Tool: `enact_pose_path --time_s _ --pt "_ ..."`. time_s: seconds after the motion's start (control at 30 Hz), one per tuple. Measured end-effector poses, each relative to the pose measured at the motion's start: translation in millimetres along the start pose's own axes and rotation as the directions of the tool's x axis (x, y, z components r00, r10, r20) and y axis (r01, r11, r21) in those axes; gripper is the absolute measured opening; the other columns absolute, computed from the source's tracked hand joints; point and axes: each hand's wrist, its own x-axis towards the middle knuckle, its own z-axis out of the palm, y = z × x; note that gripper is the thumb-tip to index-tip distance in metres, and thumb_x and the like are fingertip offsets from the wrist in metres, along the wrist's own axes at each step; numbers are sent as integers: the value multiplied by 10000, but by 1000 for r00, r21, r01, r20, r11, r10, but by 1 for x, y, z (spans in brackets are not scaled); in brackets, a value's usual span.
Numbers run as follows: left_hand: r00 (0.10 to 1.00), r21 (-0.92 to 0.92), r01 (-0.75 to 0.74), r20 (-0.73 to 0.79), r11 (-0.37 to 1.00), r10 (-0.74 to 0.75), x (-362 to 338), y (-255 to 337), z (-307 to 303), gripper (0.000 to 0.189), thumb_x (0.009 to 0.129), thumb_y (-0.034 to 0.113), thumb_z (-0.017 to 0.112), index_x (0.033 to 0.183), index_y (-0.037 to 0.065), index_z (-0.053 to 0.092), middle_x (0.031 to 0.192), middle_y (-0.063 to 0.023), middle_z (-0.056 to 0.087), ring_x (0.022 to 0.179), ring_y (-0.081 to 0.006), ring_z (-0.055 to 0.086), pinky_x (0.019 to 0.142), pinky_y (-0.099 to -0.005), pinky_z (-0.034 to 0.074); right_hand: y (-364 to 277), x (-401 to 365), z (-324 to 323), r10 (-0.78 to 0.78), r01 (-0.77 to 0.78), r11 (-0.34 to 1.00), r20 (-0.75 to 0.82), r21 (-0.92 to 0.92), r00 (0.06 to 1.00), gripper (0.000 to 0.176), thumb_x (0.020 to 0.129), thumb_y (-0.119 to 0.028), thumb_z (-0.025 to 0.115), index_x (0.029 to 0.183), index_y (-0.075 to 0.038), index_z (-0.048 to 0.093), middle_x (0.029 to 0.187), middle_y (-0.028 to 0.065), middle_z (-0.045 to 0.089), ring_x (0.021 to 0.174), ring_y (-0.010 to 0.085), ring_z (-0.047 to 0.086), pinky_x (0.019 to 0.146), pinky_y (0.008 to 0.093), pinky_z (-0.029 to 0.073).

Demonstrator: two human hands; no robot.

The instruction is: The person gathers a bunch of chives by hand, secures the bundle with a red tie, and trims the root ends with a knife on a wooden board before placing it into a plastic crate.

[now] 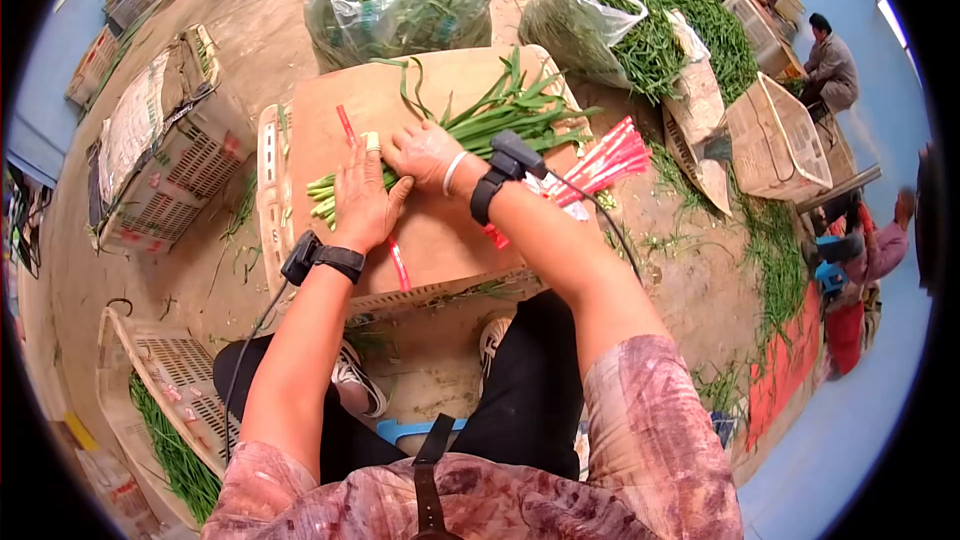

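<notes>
A bundle of green stalks (pixel 500 120) lies across a brown board (pixel 450 230), its pale cut ends to the left and its leaves to the right. My left hand (pixel 365 195) presses on the stalks near their cut ends, fingers close together, with a pale wrap on one finger. Just right of it, my right hand (pixel 425 155) rests on the bundle with its fingers bent over the stalks. A red-and-white strip (pixel 400 265) runs out from under my left hand, its other end showing above. More red-and-white strips (pixel 610 162) lie fanned at the board's right edge.
Plastic bags of greens (pixel 400 10) (pixel 590 25) stand behind the board. Crates are at the left (pixel 175 155), lower left (pixel 180 380) and right (pixel 775 135). Piled greens (pixel 690 20) cover the floor at the upper right. Several people sit along the right wall.
</notes>
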Motion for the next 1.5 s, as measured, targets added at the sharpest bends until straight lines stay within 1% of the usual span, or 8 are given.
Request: enact_pose_path --time_s 0.2,0.37,0.47,0.67,1.03,1.23,1.37,1.5 --pt "1000 116 -23 -12 993 25 -2 11 -4 734 835 421 558 1379 13 283 1441 -182 263 1335 -323 241 1062 -505 192 109 -73 -61 325 -162 898 366 -410 872 90 788 -134 535 836 -141 612 815 51 621 782 226 618 724 409 481" --pt "1000 153 -5 7 988 4 -1 11 -1 713 838 407 560 1378 25 292 1444 -177 261 1342 -311 231 1070 -492 176 175 -190 -162 850 -691 477 85 -542 520 267 776 -99 566 1040 -64 590 999 139 584 926 299 591 762 462 472" --pt "1000 146 0 15 989 -2 -1 13 -1 708 845 406 552 1376 17 290 1443 -186 257 1339 -317 234 1065 -498 183 131 -206 -196 678 -673 726 305 -139 668 323 779 -75 541 1097 -112 577 1119 152 546 1001 324 567 833 413 455" --pt "999 143 -32 47 989 25 -1 12 -4 729 849 425 539 1380 7 264 1442 -201 243 1338 -340 223 1061 -512 183 79 -207 -117 382 -302 915 328 -269 864 570 779 -115 563 1316 -202 394 1417 173 292 1312 305 303 992 485 331" --pt "990 51 -39 140 998 32 9 -6 -2 820 826 532 521 1409 38 221 1433 -230 242 1332 -365 230 1056 -496 201 89 -281 -145 370 -393 915 193 93 909 207 666 -97 631 824 -88 498 753 90 565 781 292 570 834 426 403" --pt "913 103 -308 -247 946 324 5 52 -58 759 692 335 724 1306 39 390 1312 -236 401 1221 -393 376 985 -459 321 34 -405 -226 804 -837 532 233 125 547 294 688 -69 534 973 -66 463 760 223 569 759 424 556 646 473 439" --pt "823 -55 -560 82 827 562 -40 164 -62 723 598 327 790 1189 44 485 1183 -157 521 1086 -323 497 928 -444 376 -10 -488 -205 891 -930 97 385 355 240 229 696 -49 463 914 -1 516 709 257 551 702 417 565 657 420 461" --pt "767 24 -610 268 792 582 -45 198 -13 575 597 269 778 1031 8 505 1043 -143 514 1006 -294 503 836 -399 426 -52 -508 -190 838 -961 199 476 190 268 273 735 -224 638 907 -25 565 752 232 595 749 415 581 654 432 470"
